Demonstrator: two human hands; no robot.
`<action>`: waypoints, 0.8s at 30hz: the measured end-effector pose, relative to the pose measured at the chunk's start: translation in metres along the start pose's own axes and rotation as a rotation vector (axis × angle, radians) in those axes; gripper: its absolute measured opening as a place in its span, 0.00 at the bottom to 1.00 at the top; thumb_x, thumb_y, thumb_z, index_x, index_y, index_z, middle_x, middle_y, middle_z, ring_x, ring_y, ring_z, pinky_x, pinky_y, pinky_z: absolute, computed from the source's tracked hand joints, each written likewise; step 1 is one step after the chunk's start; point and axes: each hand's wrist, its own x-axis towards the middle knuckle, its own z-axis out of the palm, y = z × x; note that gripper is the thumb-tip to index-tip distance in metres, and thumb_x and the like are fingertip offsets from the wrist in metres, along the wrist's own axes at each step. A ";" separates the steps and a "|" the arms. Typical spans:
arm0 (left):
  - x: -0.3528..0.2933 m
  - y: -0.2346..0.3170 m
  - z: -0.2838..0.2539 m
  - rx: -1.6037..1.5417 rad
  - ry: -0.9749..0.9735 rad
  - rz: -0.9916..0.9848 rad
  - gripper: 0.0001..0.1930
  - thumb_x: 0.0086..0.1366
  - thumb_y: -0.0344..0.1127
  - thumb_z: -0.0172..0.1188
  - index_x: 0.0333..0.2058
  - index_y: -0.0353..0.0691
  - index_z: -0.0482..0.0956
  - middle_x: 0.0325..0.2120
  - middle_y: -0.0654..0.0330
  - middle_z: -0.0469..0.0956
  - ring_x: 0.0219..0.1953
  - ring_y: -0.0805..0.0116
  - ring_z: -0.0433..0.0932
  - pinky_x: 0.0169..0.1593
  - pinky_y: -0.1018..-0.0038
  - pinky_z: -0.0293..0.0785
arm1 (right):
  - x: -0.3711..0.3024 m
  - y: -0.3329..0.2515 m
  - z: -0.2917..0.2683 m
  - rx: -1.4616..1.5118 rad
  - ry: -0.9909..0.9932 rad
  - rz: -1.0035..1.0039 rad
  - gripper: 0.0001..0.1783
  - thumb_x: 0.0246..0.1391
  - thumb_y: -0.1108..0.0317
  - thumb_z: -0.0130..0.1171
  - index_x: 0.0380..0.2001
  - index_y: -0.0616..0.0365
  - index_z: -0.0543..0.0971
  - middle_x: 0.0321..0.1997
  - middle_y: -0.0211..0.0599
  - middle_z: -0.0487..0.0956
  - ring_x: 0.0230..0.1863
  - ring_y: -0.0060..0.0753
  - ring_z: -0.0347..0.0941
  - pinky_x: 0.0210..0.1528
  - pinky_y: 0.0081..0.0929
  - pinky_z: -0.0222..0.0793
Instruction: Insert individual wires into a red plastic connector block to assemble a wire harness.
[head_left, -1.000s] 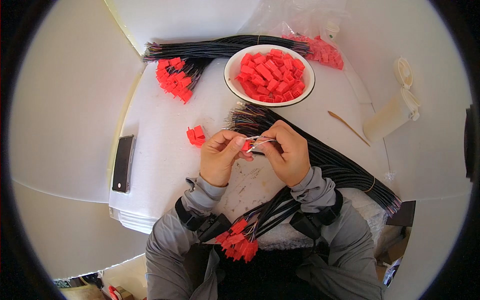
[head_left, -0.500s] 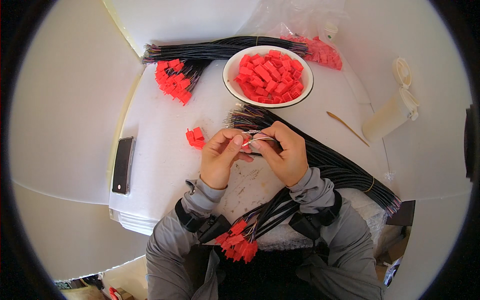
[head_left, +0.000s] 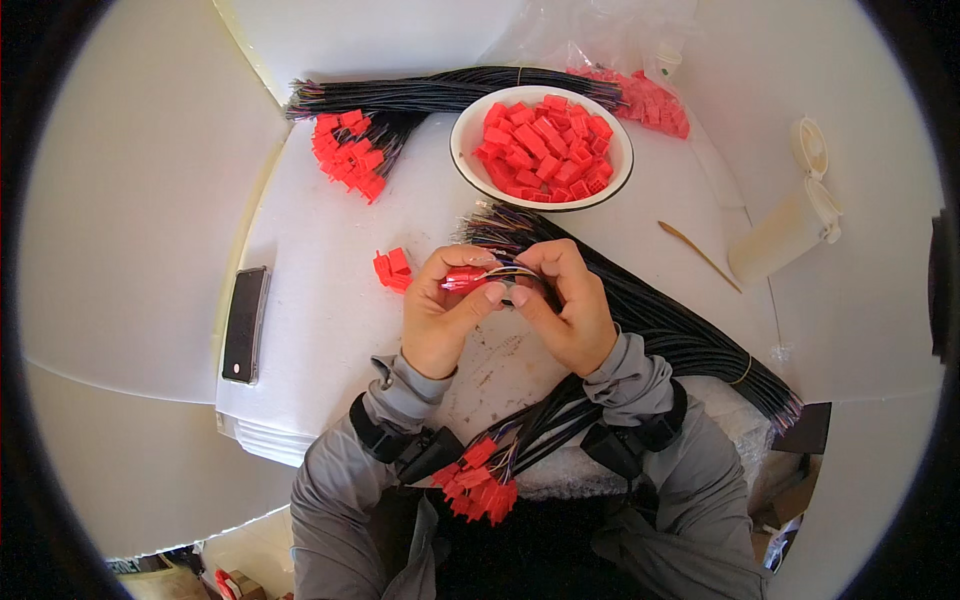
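Observation:
My left hand [head_left: 440, 310] is closed around a red plastic connector housing [head_left: 463, 279], its thumb and fingers holding the sides. Several thin coloured wires [head_left: 512, 271] run from the housing's right end toward my right hand [head_left: 570, 305]. That hand pinches the wires close to the housing, thumb tip nearly touching the left thumb. How far the wire ends sit inside the housing is hidden by the fingers. Two or three loose red housings [head_left: 393, 269] lie just left of my left hand. Behind my hands a thick bundle of black cables [head_left: 640, 290] slants down to the right.
A white bowl [head_left: 458, 165] full of red housings stands at the back, before another cable bundle [head_left: 420, 94] and a plastic bag of housings [head_left: 655, 105]. Cables with red housings [head_left: 480, 490] lie near my lap. A phone [head_left: 245, 325], pointed stick [head_left: 698, 255] and cream bottle [head_left: 780, 235] flank the table.
The red housing now shows more fully in my left hand, with the wires running into its right end. My right fingers have shifted slightly; the wires' bare tips no longer show.

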 end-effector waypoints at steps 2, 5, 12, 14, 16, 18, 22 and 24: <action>0.000 0.001 0.001 0.018 0.009 -0.025 0.13 0.52 0.24 0.57 0.38 0.35 0.68 0.36 0.62 0.69 0.37 0.77 0.68 0.40 0.80 0.67 | 0.000 -0.001 -0.002 -0.056 -0.030 0.020 0.11 0.47 0.75 0.50 0.35 0.64 0.64 0.27 0.39 0.72 0.27 0.24 0.70 0.30 0.20 0.65; 0.000 0.002 0.001 0.003 0.020 -0.048 0.13 0.53 0.25 0.56 0.38 0.35 0.68 0.34 0.62 0.69 0.36 0.78 0.69 0.38 0.81 0.68 | 0.000 0.004 0.000 -0.015 -0.031 -0.016 0.10 0.47 0.75 0.50 0.34 0.64 0.64 0.27 0.39 0.73 0.27 0.24 0.70 0.30 0.19 0.65; 0.001 -0.003 -0.001 -0.003 0.012 0.083 0.05 0.54 0.25 0.54 0.32 0.34 0.71 0.33 0.61 0.69 0.31 0.75 0.70 0.33 0.80 0.69 | -0.002 0.006 0.004 0.081 0.012 -0.030 0.10 0.47 0.75 0.50 0.34 0.64 0.66 0.27 0.38 0.73 0.27 0.25 0.71 0.31 0.20 0.66; 0.001 -0.003 0.000 -0.034 0.058 0.048 0.04 0.55 0.25 0.53 0.31 0.33 0.72 0.32 0.60 0.69 0.28 0.74 0.70 0.30 0.79 0.70 | -0.001 0.001 0.002 0.067 0.008 -0.022 0.11 0.46 0.76 0.51 0.36 0.64 0.67 0.30 0.40 0.73 0.30 0.25 0.71 0.33 0.19 0.66; 0.001 -0.004 -0.002 -0.021 0.056 0.041 0.04 0.55 0.25 0.53 0.31 0.34 0.72 0.32 0.60 0.69 0.27 0.74 0.70 0.30 0.79 0.70 | 0.001 0.009 0.000 0.057 0.010 -0.107 0.11 0.46 0.76 0.51 0.36 0.64 0.68 0.32 0.41 0.72 0.33 0.27 0.70 0.34 0.20 0.66; 0.001 -0.003 -0.001 -0.007 0.052 0.034 0.04 0.55 0.26 0.53 0.31 0.34 0.72 0.31 0.60 0.69 0.26 0.73 0.70 0.30 0.78 0.70 | 0.001 0.012 -0.003 0.047 0.013 -0.193 0.12 0.45 0.76 0.52 0.36 0.64 0.69 0.34 0.42 0.71 0.35 0.28 0.70 0.36 0.20 0.66; 0.001 -0.004 -0.001 -0.033 0.044 0.021 0.05 0.55 0.26 0.54 0.32 0.34 0.72 0.31 0.60 0.69 0.27 0.74 0.70 0.30 0.79 0.69 | 0.001 0.004 0.001 0.134 0.047 -0.115 0.11 0.43 0.76 0.54 0.34 0.63 0.71 0.36 0.43 0.69 0.37 0.32 0.69 0.37 0.22 0.65; 0.002 -0.004 0.000 -0.020 0.017 0.030 0.05 0.55 0.26 0.54 0.32 0.34 0.72 0.31 0.60 0.69 0.28 0.74 0.70 0.30 0.79 0.69 | 0.002 0.003 0.001 0.193 0.092 -0.077 0.10 0.43 0.76 0.54 0.33 0.62 0.72 0.36 0.42 0.69 0.37 0.32 0.69 0.37 0.22 0.65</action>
